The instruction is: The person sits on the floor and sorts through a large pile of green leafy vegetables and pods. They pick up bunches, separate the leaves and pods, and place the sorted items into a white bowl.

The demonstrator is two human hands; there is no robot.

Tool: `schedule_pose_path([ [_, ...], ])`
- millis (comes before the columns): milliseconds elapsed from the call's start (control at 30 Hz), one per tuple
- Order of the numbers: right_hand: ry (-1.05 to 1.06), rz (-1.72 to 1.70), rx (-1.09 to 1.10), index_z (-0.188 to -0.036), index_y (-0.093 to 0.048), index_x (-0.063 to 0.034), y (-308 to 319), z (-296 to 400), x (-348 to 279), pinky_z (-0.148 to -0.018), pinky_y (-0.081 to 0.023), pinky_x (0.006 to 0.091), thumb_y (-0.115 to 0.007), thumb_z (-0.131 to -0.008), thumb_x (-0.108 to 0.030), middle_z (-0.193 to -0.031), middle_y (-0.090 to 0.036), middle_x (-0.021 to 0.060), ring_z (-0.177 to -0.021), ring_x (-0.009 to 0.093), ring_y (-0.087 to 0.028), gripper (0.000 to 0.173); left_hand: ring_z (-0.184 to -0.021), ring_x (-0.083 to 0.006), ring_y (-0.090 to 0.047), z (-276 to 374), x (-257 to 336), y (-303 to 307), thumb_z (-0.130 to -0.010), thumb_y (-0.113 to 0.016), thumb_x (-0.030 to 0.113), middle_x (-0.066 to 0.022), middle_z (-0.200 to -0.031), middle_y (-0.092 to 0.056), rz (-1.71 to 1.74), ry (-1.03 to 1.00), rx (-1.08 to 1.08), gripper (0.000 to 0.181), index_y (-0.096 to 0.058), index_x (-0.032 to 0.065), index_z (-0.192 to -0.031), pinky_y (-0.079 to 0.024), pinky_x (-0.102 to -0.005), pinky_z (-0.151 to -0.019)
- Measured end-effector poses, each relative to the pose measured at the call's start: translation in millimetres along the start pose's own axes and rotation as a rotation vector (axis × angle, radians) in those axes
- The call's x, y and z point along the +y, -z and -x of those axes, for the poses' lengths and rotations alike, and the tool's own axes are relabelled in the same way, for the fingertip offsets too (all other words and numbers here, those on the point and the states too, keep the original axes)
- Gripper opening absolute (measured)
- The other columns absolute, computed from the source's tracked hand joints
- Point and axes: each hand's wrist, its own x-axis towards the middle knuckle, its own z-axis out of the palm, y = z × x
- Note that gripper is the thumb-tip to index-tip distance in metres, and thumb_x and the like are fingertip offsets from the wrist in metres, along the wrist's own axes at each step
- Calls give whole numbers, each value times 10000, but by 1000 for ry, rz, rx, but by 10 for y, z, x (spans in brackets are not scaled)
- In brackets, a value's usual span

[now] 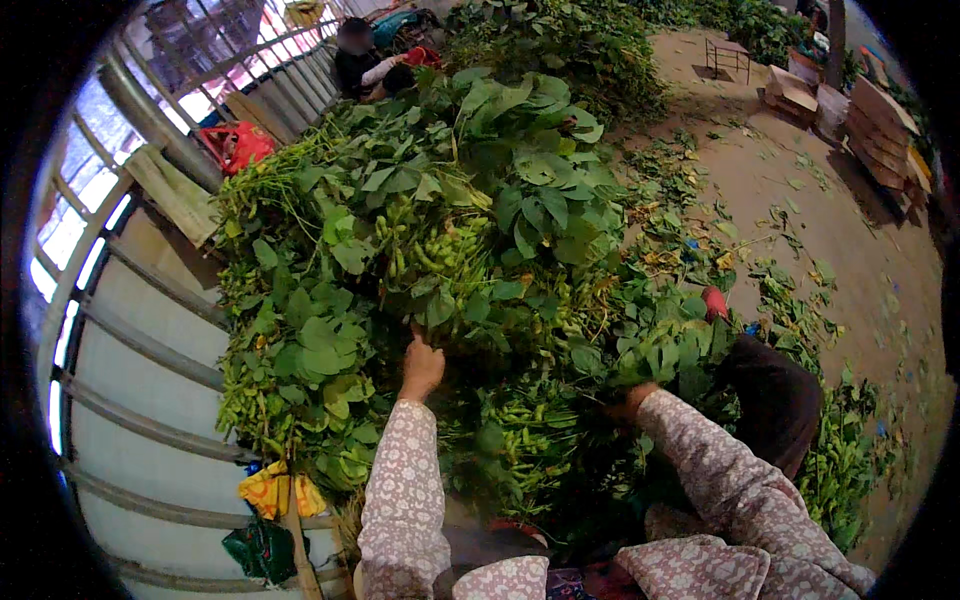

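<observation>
A big heap of green soybean plants, leafy and hung with pods, fills the space in front of me. My left hand reaches up to the underside of a podded clump, one finger touching its leaves; its grip cannot be made out. Low on the right, my right hand is at a leafy bunch, with its fingers hidden among foliage and shadow. Between my forearms lies a spread of cut stems with plump pods.
Along the left runs a metal-railed wall with a yellow bag and a dark green bag. A red bag and a seated person are beyond. Stacked cardboard boxes and a small stool stand right.
</observation>
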Motion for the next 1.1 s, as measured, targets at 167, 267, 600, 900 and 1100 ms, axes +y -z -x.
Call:
schedule_pose_path([
  [167,31,-429,560,-1190,-490,-66,1144,90,-740,-783,-465,399,-605,-789,-360,-1021,-597,198,-916,334,-583,510,-961,-338,-535,83,181,134,-732,-515,43,-247,-1055,-536,78,262,-181,625,-240,-89,-1278,-387,-380,-911],
  [267,155,-688,721,-1235,-432,-56,1541,-349,-1037,-845,-435,414,-609,-771,-422,-1103,-549,231,-997,352,-548,617,-984,-301,-509,-28,181,140,-773,-444,-13,-223,-1172,-470,156,144,-95,679,-103,-46,-1360,-411,-330,-842],
  [600,457,-357,686,-1217,-395,6,2948,-1236,-2788,-785,-462,457,-595,-752,-187,-1019,-526,285,-948,406,-537,542,-499,-135,-442,-871,427,523,-873,-384,219,-41,-776,-551,1184,460,160,222,-525,66,-953,-322,-252,-395],
  [900,633,-832,1128,-1205,-461,-100,2943,-1138,-1698,-711,-476,321,-588,-805,-196,-996,-593,98,-816,200,-588,430,-466,-155,-434,-1697,149,510,-861,-401,209,-56,-760,-564,1055,516,102,197,-524,76,-938,-323,-264,-340],
  [1100,-13,-1049,651,-1210,-454,37,2118,-1413,521,-896,-402,369,-604,-710,-582,-1175,-515,211,-1064,314,-502,810,-408,-102,-247,-1487,617,390,-872,-457,166,-14,-598,-417,1149,538,113,194,-513,46,-1014,-217,-262,-379],
])
